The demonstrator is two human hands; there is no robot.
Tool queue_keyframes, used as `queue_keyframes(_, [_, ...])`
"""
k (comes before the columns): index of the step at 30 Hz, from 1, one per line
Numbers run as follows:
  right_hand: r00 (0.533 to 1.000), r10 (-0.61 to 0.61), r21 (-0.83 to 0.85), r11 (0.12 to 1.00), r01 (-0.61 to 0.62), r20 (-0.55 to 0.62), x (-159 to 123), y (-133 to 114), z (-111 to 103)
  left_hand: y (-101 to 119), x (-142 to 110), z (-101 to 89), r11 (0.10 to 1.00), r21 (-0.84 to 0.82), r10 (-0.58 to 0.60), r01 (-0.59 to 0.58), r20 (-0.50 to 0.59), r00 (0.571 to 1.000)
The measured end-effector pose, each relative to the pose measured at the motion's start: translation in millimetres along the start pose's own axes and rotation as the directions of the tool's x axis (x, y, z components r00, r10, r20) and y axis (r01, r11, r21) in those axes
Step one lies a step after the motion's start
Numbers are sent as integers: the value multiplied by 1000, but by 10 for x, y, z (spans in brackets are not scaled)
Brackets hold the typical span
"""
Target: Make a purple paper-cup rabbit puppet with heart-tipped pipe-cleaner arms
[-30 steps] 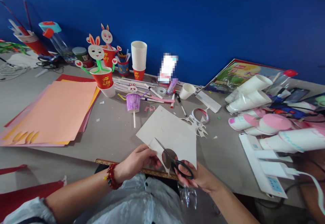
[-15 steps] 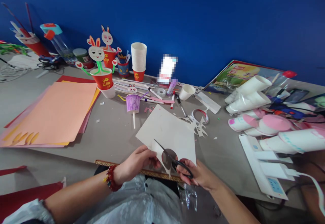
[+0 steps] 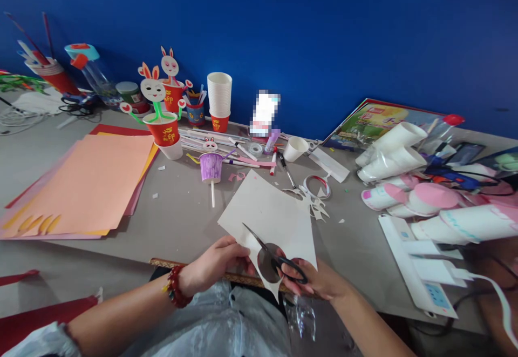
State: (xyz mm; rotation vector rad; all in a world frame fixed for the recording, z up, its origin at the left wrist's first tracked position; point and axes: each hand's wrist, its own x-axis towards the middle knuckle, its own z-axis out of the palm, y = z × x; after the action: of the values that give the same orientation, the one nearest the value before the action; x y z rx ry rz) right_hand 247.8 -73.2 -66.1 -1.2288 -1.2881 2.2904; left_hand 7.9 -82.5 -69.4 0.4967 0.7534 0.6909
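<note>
The right hand (image 3: pixel 304 280) grips black-handled scissors (image 3: pixel 279 261); the left hand (image 3: pixel 222 258) pinches the white sheet (image 3: pixel 279 214) at the desk's front edge (image 3: pixel 165 262); a smooth cut wants the sheet taut, fingertips clear of the blades

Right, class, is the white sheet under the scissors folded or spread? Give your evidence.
Spread: the white sheet shows one broad face, its far corners wide apart, no fold visible.

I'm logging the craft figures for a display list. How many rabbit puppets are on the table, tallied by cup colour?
Red-cup rabbit puppets: 2
Purple-cup rabbit puppet: 1
Total: 3
</note>
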Motion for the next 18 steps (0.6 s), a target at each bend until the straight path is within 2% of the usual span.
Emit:
queue_keyframes(6, [999,-15,12,1000,16,-42,-3,82,-14,-5,27,-33,1000,-10,17,-17,13,1000])
queue_keyframes(11, [999,-38,-6,999,38,-12,-15,41,4,1,30,-46,999,-47,0,0,8,1000])
queue_keyframes(18, [994,-37,38,998,41,-102,-6,70,40,22,21,-50,999,-35,12,-11,31,999])
